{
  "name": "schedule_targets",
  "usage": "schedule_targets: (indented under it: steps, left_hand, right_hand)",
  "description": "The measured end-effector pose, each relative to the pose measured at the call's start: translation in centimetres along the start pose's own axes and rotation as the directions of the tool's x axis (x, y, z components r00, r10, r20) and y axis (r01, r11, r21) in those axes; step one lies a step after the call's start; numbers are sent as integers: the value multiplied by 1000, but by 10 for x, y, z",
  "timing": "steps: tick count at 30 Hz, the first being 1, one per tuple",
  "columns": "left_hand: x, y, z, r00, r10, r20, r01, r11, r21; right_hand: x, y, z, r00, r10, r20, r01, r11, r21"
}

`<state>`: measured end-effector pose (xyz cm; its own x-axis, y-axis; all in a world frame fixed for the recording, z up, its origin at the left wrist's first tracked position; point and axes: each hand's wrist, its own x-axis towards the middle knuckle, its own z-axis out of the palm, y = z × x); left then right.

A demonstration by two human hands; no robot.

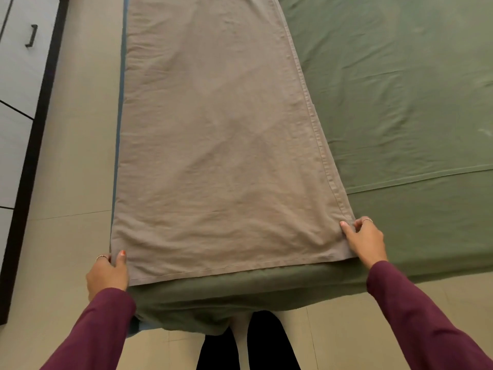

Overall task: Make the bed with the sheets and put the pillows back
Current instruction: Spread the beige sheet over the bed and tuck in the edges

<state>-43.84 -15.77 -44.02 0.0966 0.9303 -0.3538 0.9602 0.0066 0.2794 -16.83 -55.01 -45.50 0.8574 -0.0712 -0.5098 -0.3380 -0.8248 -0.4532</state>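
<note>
A long taupe sheet (213, 134), folded into a narrow strip, lies along the left side of the bed and runs away from me. Under it a green sheet (400, 89) covers the mattress and hangs over the near edge. My left hand (108, 273) pinches the taupe sheet's near left corner at the bed's left edge. My right hand (364, 240) pinches its near right corner, resting on the green sheet. Both sleeves are maroon. No pillows are in view.
Beige tiled floor (74, 156) runs along the bed's left side and under my dark-clad legs (250, 345). A grey wardrobe (18, 76) with a black handle and dark base stands at the far left. A blue mattress edge (120, 129) shows beside the taupe sheet.
</note>
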Motion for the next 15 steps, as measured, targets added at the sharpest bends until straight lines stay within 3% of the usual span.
schedule_targets:
  steps: [6,12,15]
  left_hand:
    - [-3,-8,-10,999,25,-44,-22,997,78]
    - [4,-7,-6,999,-12,40,7,993,115]
    - [20,-8,-8,990,-33,135,5,980,200]
  right_hand:
    - [-7,2,-23,984,-166,-68,168,985,33]
    - [-3,21,-5,1000,-17,-23,17,1000,-15]
    - [10,15,-4,995,61,82,-51,992,-117]
